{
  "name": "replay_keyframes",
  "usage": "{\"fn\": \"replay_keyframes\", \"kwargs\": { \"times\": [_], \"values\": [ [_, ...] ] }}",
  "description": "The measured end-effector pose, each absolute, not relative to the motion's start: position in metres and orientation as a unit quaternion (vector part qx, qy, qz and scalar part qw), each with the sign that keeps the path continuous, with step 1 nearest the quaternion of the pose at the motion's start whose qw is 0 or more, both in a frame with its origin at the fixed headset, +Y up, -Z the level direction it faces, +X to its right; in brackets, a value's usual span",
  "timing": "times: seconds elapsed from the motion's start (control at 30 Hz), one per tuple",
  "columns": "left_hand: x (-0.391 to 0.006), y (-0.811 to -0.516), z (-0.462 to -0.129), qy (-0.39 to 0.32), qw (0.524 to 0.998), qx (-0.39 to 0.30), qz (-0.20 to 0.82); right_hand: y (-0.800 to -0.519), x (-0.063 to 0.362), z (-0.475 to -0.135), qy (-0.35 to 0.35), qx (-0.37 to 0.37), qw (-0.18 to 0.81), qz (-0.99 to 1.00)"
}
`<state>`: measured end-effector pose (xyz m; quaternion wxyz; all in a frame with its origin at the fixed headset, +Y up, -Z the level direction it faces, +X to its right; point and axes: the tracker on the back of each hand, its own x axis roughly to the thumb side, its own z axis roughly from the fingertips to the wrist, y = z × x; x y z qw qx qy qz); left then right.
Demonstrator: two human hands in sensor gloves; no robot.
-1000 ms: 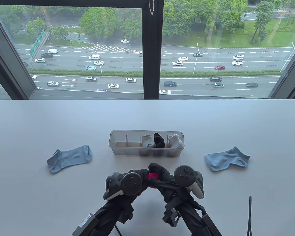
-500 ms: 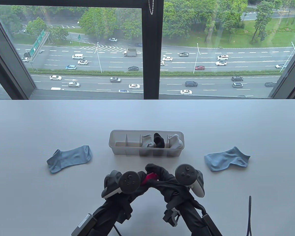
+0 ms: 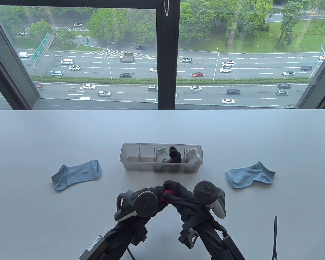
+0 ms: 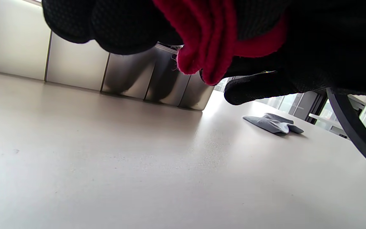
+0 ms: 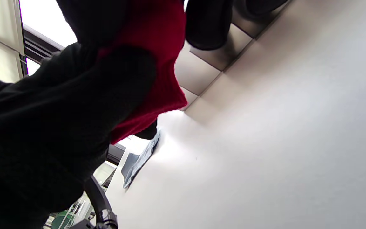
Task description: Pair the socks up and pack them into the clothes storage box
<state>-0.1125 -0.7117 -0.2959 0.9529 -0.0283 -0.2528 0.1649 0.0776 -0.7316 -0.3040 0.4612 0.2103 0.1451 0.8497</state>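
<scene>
My gloved fingers bunching red knit fabric above the table

My black-gloved left hand (image 4: 122,22) grips a bunched red knit sock (image 4: 208,35) just above the pale table (image 4: 138,165). Behind stands the translucent grey divided plastic storage box (image 4: 75,66); to the right, well apart, a light blue ankle sock (image 4: 272,124) lies flat.

Table view: soft, even daylight through the window (image 3: 162,54) ahead of me; picture sharp throughout. Counter (image 3: 43,130) reads cool blue-grey, shadows under my hands faint and diffuse. Window frame bows slightly toward the edges. Left wrist view: my left hand (image 4: 122,25) and the red sock (image 4: 208,38) near-black or blurred, too close to focus; counter warmer, with a bright sheen mid-frame. Right wrist view: window patch blown out to white, my right hand (image 5: 59,127) an underexposed silhouette.
</scene>
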Motion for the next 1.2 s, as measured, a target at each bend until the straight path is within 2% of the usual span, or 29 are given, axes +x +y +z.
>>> {"fn": "replay_keyframes", "kwargs": {
  "times": [0.07,0.13,0.17,0.3,0.4,0.53,0.63,0.77,0.9,1.0,1.03,1.2],
  "values": [
    [-0.116,-0.713,-0.297,-0.252,0.952,-0.053,0.167,-0.728,0.077,-0.305,0.122,0.191,0.465,0.856],
    [-0.116,-0.712,-0.296,-0.259,0.948,-0.04,0.182,-0.728,0.079,-0.305,0.1,0.173,0.459,0.866],
    [-0.114,-0.712,-0.295,-0.255,0.95,-0.026,0.176,-0.728,0.078,-0.304,0.099,0.172,0.445,0.873],
    [-0.107,-0.714,-0.292,-0.252,0.958,-0.055,0.122,-0.728,0.08,-0.303,0.071,0.156,0.409,0.896],
    [-0.104,-0.709,-0.291,-0.247,0.962,-0.026,0.116,-0.729,0.079,-0.303,0.089,0.154,0.446,0.877],
    [-0.111,-0.707,-0.295,-0.251,0.955,-0.037,0.151,-0.728,0.081,-0.305,0.152,0.224,0.479,0.835],
    [-0.113,-0.709,-0.294,-0.254,0.952,-0.024,0.169,-0.725,0.082,-0.305,0.081,0.17,0.459,0.868],
    [-0.109,-0.708,-0.291,-0.253,0.957,-0.04,0.134,-0.727,0.085,-0.303,0.056,0.135,0.44,0.886],
    [-0.103,-0.705,-0.289,-0.252,0.96,-0.018,0.118,-0.728,0.085,-0.303,0.074,0.128,0.477,0.866],
    [-0.107,-0.704,-0.291,-0.26,0.954,-0.01,0.149,-0.73,0.083,-0.306,0.159,0.191,0.515,0.82],
    [-0.109,-0.705,-0.292,-0.264,0.951,-0.016,0.161,-0.73,0.082,-0.306,0.158,0.191,0.525,0.814],
    [-0.108,-0.704,-0.289,-0.26,0.954,-0.015,0.15,-0.722,0.086,-0.304,0.062,0.134,0.446,0.883]
  ]
}}
